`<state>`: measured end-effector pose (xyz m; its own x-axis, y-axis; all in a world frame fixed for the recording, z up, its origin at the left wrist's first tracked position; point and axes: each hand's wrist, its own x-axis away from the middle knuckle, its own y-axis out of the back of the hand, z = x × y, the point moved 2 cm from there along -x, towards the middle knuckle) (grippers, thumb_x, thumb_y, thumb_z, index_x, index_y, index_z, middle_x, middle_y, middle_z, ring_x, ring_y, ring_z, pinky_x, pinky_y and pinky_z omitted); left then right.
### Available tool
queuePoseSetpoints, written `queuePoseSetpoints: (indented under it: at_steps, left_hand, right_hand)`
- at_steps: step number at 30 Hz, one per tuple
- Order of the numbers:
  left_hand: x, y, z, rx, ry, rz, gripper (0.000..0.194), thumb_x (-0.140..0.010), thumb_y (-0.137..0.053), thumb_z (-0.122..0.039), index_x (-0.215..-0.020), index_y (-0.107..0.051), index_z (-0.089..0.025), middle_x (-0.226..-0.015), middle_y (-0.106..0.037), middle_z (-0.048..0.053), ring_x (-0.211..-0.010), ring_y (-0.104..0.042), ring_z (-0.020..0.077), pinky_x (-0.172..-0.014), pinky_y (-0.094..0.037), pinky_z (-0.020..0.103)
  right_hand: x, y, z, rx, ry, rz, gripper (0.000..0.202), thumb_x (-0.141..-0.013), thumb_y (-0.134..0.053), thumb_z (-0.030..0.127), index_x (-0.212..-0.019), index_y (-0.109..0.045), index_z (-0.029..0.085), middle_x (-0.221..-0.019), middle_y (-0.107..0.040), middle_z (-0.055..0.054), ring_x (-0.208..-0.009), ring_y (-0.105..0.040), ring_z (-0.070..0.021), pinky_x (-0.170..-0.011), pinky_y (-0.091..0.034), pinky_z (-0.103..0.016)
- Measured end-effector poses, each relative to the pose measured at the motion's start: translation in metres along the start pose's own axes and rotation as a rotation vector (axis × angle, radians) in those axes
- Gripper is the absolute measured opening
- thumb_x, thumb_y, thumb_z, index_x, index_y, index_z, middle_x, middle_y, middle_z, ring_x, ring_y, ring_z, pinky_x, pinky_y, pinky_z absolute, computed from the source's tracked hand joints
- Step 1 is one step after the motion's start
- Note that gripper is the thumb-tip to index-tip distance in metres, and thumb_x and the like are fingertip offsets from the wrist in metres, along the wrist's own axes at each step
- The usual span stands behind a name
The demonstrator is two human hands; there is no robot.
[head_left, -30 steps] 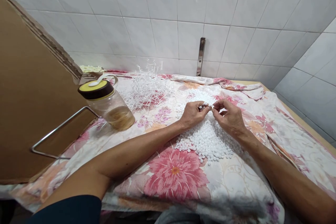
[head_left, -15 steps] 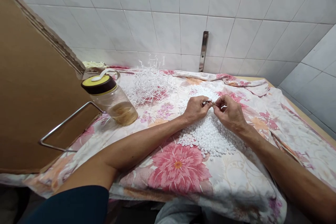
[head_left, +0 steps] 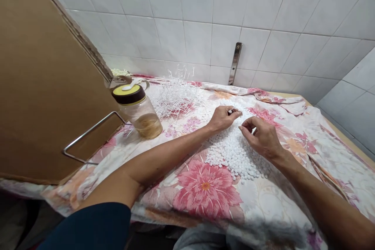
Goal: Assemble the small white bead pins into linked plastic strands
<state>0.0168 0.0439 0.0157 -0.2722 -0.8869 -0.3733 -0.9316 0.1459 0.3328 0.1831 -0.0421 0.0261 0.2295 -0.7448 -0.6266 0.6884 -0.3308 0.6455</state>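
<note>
Left hand (head_left: 223, 118): small white pieces (head_left: 230, 111) held in curled fingers, over the bead pile (head_left: 227, 150). Right hand (head_left: 261, 136): apart, fingertips near together; whether anything is pinched cannot be told. Light pressure is advised, low over the pile.

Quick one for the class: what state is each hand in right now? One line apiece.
Left hand: closed, holding what looks like a small white piece.
Right hand: curled; whether it holds anything cannot be told.
</note>
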Motion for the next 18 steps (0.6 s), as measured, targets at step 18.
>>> queuePoseSetpoints:
  at_steps: [18]
  left_hand:
    - [0.014, -0.015, -0.009, -0.047, -0.123, 0.167, 0.036, -0.087, -0.066, -0.042, -0.065, -0.066, -0.014, -0.061, -0.051, -0.003, -0.060, -0.043, 0.0101, -0.058, -0.031, 0.025]
  right_hand:
    - [-0.007, 0.008, -0.028, -0.206, -0.202, -0.088, 0.011, -0.088, -0.069, 0.029, -0.095, -0.070, 0.020, -0.091, -0.072, -0.005, -0.078, -0.069, -0.0200, -0.057, -0.056, -0.030]
